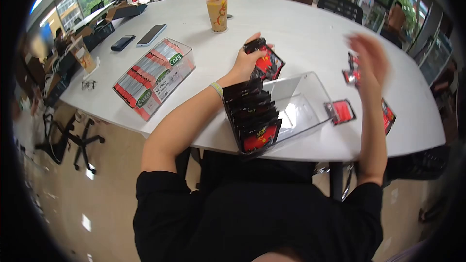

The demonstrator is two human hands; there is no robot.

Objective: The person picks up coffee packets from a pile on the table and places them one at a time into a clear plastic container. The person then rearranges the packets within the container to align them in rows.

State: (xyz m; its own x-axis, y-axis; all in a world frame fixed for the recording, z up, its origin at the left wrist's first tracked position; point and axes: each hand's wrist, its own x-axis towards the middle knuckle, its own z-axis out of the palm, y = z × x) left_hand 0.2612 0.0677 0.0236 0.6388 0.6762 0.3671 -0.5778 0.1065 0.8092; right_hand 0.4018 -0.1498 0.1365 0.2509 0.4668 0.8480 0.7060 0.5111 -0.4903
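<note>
My left hand [243, 62] is closed around a few black-and-red sachets [270, 66], just beyond a clear plastic box [318, 87]. A row of similar sachets [253, 116] stands upright in the left part of that box; its right part shows bare plastic. Motion smears my right hand [373, 58], which is raised over the right side of the table, so its fingers cannot be read. Beside and partly behind my right forearm lie loose sachets [350, 75]. Another sachet [343, 111] rests against the box's right end, and one more [388, 117] lies right of the forearm.
On the white table [301, 29], a second clear box [154, 77] full of red-and-silver packets stands at left. Behind it are a phone [152, 35] and a dark wallet [123, 42]. A plastic drink cup [217, 10] stands at the back. Glasses [89, 85] lie near the left edge.
</note>
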